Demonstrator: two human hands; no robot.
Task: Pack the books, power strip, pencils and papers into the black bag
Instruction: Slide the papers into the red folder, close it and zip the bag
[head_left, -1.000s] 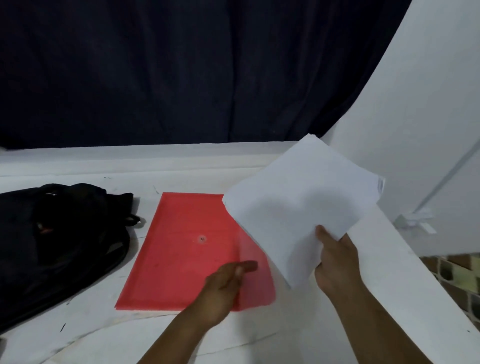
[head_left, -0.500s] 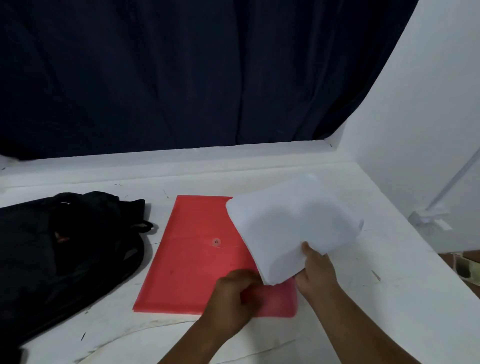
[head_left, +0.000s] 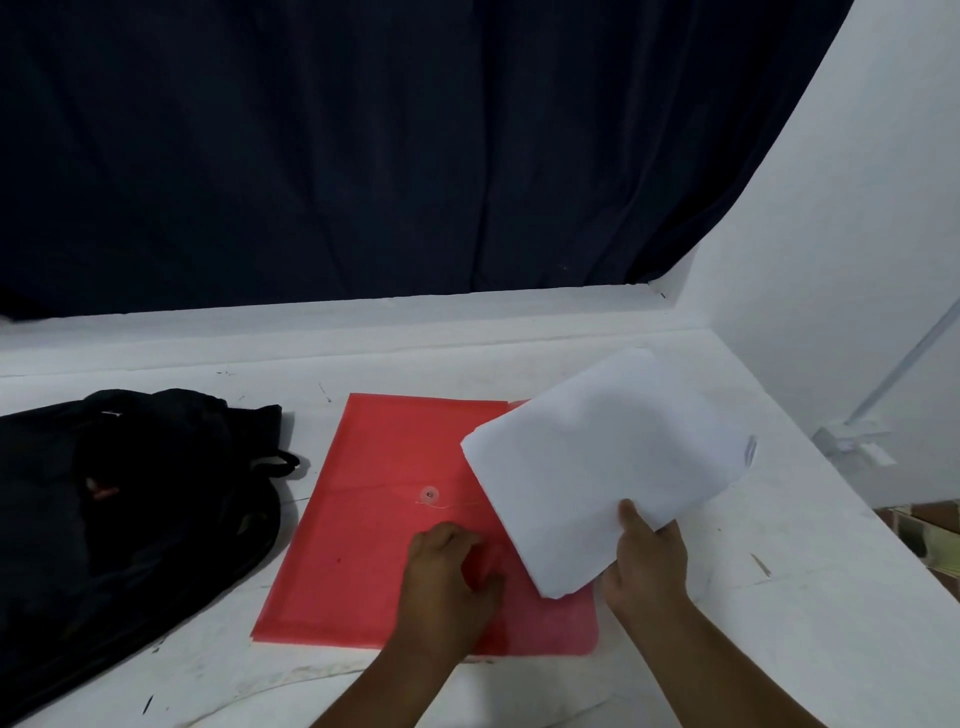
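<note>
Hanging across the whole back, behind the worktop's far edge: a dark navy curtain (head_left: 363, 156), no print or lettering on it. To the right, a plain white wall (head_left: 857, 234), meeting the worktop at its far right corner.

Below these, a white worktop (head_left: 779, 623), scuffed and flecked with small dark marks.

Slumped along the worktop's left edge: the black bag (head_left: 130, 509), soft and crumpled, a loop handle poking out toward the middle, a small reddish patch on its top too blurred to read. No brand legible.

Lying flat at the middle of the worktop, near its front edge and just right of the bag: a red plastic folder (head_left: 363, 561) with a round button and string closure on its flap. No label or writing legible on it.

Held above the folder's right side, tilted and overlapping it: a thick stack of white papers (head_left: 597, 467), blank on the visible face, with a faint bluish mark at the far right corner, too small to read.

Right hand (head_left: 647, 561): grip clamped on the near edge of the papers, thumb on top, fingers underneath.

Left hand (head_left: 447, 577): resting on the folder near its front edge, fingers curled down onto the red plastic; whether pinching the flap or merely pressing, cannot tell.
</note>
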